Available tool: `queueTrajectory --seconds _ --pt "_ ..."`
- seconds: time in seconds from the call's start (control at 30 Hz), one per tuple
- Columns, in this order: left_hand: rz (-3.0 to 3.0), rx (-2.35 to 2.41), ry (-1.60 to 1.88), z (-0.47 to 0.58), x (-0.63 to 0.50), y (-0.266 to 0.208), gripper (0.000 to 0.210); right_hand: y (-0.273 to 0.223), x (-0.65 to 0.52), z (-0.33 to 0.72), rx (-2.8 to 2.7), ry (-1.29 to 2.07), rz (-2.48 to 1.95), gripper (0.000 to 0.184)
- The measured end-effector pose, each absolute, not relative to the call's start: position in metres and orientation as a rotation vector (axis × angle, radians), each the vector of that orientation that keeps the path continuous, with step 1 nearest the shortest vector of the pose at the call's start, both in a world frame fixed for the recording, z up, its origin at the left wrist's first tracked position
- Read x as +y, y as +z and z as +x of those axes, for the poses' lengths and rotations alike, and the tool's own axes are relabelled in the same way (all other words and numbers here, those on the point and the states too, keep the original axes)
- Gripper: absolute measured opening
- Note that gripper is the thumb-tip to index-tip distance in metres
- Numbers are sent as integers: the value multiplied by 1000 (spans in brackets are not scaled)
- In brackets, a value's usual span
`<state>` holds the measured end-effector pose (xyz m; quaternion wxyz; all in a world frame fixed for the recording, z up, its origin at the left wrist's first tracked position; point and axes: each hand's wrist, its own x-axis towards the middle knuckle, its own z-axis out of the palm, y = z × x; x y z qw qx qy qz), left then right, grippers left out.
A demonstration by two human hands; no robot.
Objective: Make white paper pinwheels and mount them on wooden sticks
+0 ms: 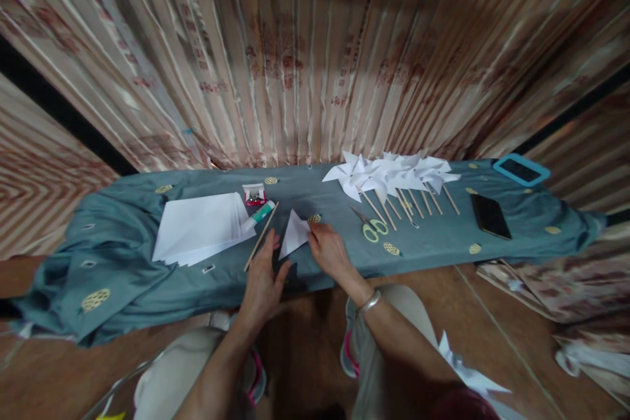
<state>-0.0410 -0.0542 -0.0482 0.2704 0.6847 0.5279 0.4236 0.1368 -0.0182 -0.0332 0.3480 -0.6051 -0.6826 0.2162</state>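
A small folded triangle of white paper (294, 236) lies on the cloth-covered table between my hands. My right hand (329, 248) pinches its right corner, fingers closed. Just left of the paper, my left hand (264, 275) is open with thumb and fingers apart, apparently holding nothing. A thin wooden stick (260, 237) lies slantwise beside the left fingertips. Behind it are a glue stick (262, 211) with a green label and a small red-and-white box (254, 195) of metal pins. To the right of my right hand lie scissors (372, 228) with pale green handles.
A stack of white paper sheets (197, 226) lies on the left. Several white paper pinwheels (394, 174) on sticks lie at the back right. Farther right are a dark phone (491, 215) and a blue-framed device (520, 169). A curtain (295, 65) hangs behind the table.
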Motion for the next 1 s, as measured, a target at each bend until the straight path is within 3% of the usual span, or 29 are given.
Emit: queueTrajectory --seconds 0.47,0.63,0.83,1.0 --pt "543 1057 1190 -5 -32 -6 64 -26 -20 166 -1296 1037 -1235 27" --pt "488 978 1144 2 -26 -1 46 -25 -19 174 -1239 1072 -1229 27" --pt "449 934 1129 13 -21 1 42 -25 -16 178 -1146 1121 -1211 25" --pt "532 922 1100 21 -21 0 41 -31 -9 181 -837 1032 -1247 38"
